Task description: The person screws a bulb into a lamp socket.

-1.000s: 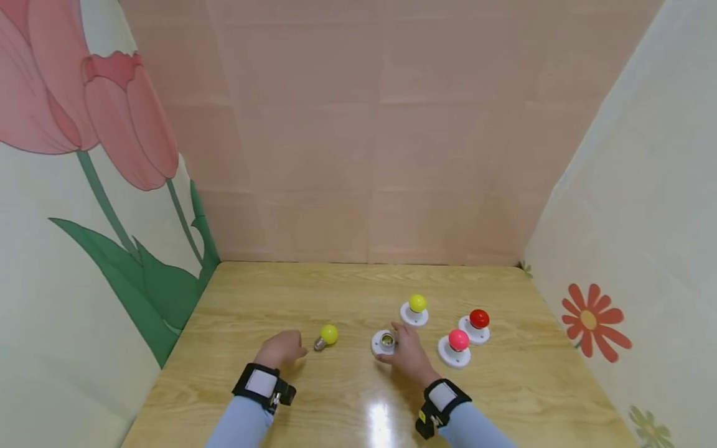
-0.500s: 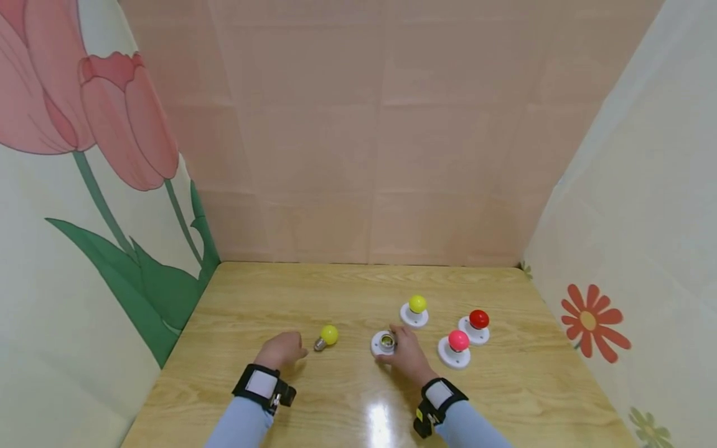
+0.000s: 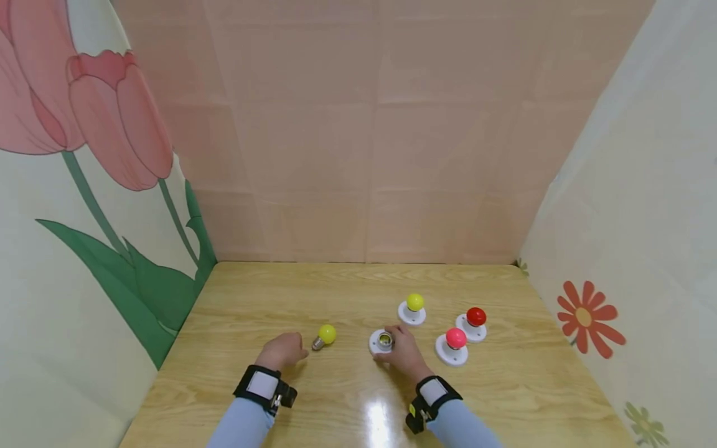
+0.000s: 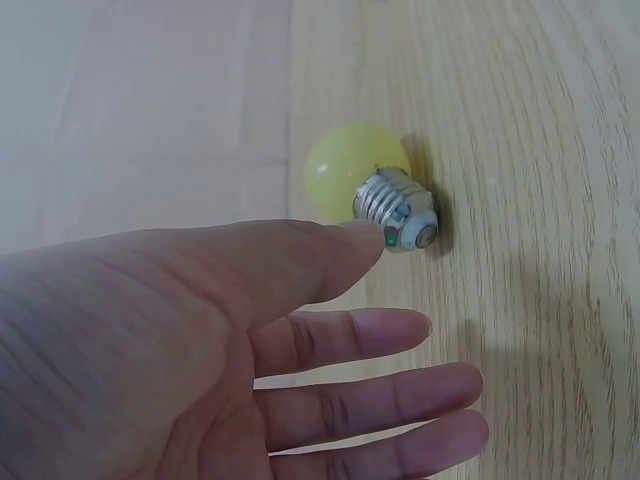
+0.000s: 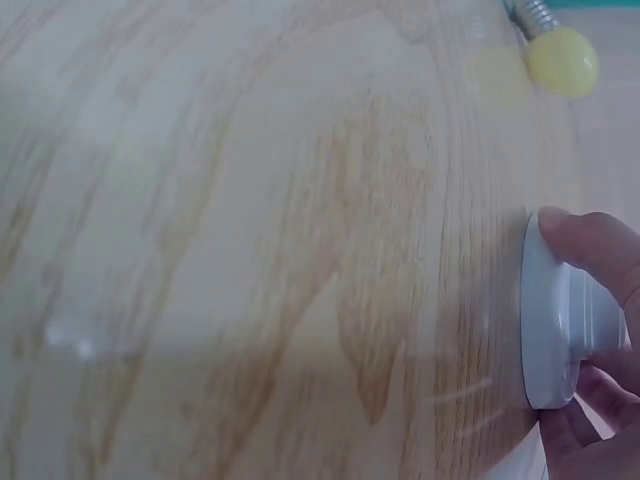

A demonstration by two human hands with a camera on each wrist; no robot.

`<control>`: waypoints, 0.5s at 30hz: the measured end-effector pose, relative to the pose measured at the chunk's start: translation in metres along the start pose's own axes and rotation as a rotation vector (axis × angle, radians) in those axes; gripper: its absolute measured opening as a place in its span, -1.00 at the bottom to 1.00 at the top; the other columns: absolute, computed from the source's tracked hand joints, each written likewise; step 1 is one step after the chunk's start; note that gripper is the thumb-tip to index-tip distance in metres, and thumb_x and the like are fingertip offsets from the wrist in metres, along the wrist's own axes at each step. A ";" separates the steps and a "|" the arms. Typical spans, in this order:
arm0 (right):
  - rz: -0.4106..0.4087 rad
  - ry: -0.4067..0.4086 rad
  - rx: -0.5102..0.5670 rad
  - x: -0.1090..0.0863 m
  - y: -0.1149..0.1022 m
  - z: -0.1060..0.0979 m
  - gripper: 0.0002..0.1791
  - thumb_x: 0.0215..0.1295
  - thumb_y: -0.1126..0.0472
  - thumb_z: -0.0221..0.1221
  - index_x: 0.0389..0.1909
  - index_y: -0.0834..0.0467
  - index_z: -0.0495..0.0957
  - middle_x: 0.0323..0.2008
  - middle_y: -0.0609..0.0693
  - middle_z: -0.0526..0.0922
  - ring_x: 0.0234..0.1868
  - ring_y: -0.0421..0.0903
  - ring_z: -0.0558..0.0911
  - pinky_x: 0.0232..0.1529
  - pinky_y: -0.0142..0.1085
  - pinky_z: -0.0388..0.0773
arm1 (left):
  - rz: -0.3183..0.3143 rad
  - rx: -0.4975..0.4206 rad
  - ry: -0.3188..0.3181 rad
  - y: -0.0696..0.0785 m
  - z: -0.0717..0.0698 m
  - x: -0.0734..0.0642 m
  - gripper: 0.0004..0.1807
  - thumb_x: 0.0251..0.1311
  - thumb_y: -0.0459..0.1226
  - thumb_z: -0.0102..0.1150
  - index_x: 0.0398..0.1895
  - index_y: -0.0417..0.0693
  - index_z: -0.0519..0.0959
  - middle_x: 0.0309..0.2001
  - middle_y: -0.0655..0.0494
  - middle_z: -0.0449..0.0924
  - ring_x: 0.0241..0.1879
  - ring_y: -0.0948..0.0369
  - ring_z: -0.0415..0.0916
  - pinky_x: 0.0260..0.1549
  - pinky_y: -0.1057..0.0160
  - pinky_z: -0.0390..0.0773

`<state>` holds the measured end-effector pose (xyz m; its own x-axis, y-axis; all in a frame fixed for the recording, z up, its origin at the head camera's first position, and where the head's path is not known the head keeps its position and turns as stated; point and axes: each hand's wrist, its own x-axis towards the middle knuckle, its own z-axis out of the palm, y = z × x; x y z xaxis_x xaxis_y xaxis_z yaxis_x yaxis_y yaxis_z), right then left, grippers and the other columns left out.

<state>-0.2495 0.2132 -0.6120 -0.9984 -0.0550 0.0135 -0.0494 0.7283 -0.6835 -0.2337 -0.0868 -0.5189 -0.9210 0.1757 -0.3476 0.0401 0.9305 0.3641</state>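
A round white lamp socket (image 3: 376,343) with a metal-lined hole stands on the wooden table, hole upward. My right hand (image 3: 406,356) grips its base from the right, thumb at the near rim and fingers round the far side; the right wrist view shows the thumb on the edge of the socket (image 5: 545,320). A yellow light bulb (image 3: 327,334) lies on its side left of the socket, its screw cap pointing toward me and left. My left hand (image 3: 282,351) rests just left of the bulb, fingers relaxed and holding nothing. In the left wrist view the thumb overlaps the bulb's cap (image 4: 395,205).
Right of and behind the held socket stand three more white sockets with bulbs in them: a yellow bulb (image 3: 415,302), a red bulb (image 3: 476,317) and a pink bulb (image 3: 456,338). A pinkish wall (image 3: 364,155) rises behind the table (image 3: 269,286); flowered panels flank it.
The head view has shifted slightly. Both hands stay where they were, the right on the socket and the left beside the loose bulb.
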 end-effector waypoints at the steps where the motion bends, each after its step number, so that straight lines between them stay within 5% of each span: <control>1: 0.003 -0.003 -0.001 0.000 0.000 0.000 -0.12 -0.23 0.06 0.57 0.16 0.31 0.46 0.04 0.16 0.48 0.06 0.10 0.51 0.17 0.01 0.42 | -0.001 0.001 0.000 0.000 0.001 0.000 -0.79 0.27 -0.16 0.18 -0.38 -0.12 0.51 -0.51 0.07 0.44 -0.54 0.18 0.33 -0.56 0.25 0.27; 9: -0.003 0.013 0.000 -0.002 0.002 0.001 -0.14 -0.25 0.08 0.57 0.15 0.29 0.48 0.05 0.17 0.47 0.06 0.12 0.50 0.18 0.03 0.41 | 0.032 -0.013 0.035 0.007 0.006 0.007 -0.80 0.29 -0.19 0.13 -0.45 -0.07 0.49 -0.58 0.10 0.40 -0.60 0.20 0.30 -0.62 0.27 0.25; 15: 0.006 0.006 0.014 -0.001 0.001 0.000 -0.13 -0.25 0.10 0.57 0.16 0.29 0.47 0.07 0.18 0.47 0.07 0.14 0.50 0.19 0.05 0.40 | 0.043 0.016 0.168 0.022 0.002 0.018 -0.80 0.32 -0.18 0.11 -0.30 -0.16 0.55 -0.52 0.06 0.47 -0.57 0.17 0.39 -0.61 0.23 0.35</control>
<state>-0.2490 0.2140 -0.6127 -0.9988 -0.0464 0.0133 -0.0426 0.7190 -0.6937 -0.2490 -0.0628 -0.5193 -0.9700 0.1605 -0.1823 0.0856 0.9284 0.3617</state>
